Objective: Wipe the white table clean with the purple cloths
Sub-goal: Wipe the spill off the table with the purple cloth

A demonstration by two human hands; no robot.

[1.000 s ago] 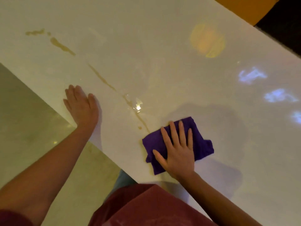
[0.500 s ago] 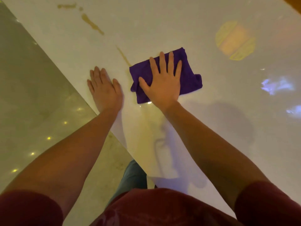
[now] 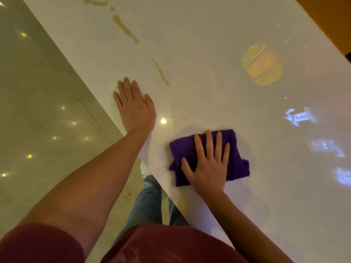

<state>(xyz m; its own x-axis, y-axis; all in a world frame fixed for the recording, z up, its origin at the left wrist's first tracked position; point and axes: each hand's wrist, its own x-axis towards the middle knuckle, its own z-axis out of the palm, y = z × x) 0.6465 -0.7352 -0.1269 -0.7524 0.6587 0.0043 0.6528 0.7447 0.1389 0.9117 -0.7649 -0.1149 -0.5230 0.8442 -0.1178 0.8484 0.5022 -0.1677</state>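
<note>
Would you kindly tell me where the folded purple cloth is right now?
The folded purple cloth lies on the white table near its front edge, under the right hand, right of the left hand.

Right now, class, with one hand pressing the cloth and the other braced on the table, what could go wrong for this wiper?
1. The brown streaks lie beyond the purple cloth; short strokes might miss them.
2. The cloth is bunched under the flat right hand, so it may smear rather than lift the spill.
3. The left hand rests near the white table edge, beside a wet-looking sheen; it could slip.
</note>
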